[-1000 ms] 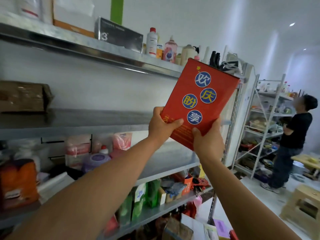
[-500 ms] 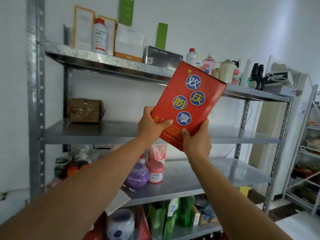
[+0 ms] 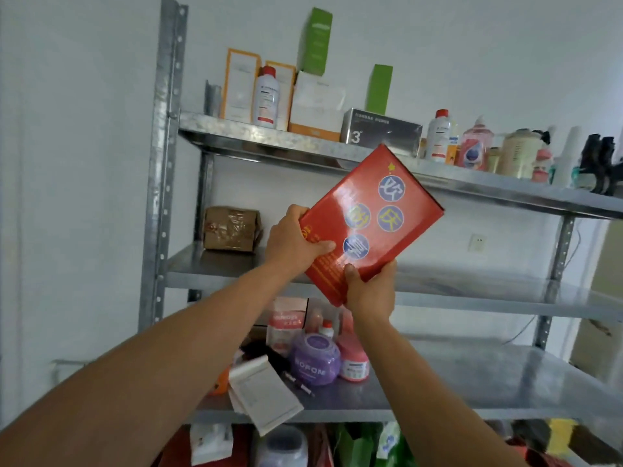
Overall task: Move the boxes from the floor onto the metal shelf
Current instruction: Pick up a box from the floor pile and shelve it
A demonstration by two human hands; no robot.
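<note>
I hold a flat red box with blue round labels up in front of the metal shelf, tilted with its top toward the upper right. My left hand grips its lower left edge, thumb across the front. My right hand grips its bottom corner from below. The box hangs in the air between the top board and the second board, touching neither that I can tell. A brown taped box stands at the left end of the second board.
The top board carries upright cartons, a silver box and several bottles. The third board holds a purple jar, a pink jar, a notepad. The second board is bare right of the brown box. A steel upright stands at left.
My view has swung left and the shelf's left upright has come further into the frame. Both hands keep the same grip while the red box tilts more to the right.
</note>
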